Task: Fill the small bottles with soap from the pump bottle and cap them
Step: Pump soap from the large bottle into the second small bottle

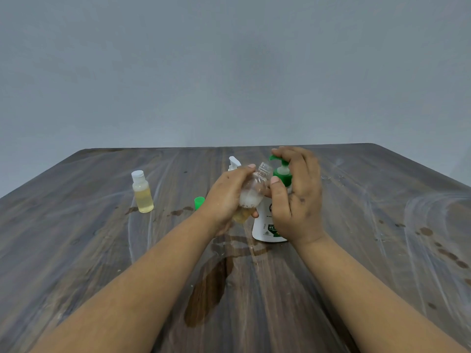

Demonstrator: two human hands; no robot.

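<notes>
clear bottle (254, 189) inside left fingers (251, 167)

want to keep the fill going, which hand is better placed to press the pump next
Right. The right hand already rests over the green pump head, while the left hand grips the uncapped small bottle, tilted toward the nozzle.

two small bottles (142, 192) (251, 194), one pump bottle (267, 220), one loose green cap (199, 202), two hands (226, 197) (297, 197).
</notes>
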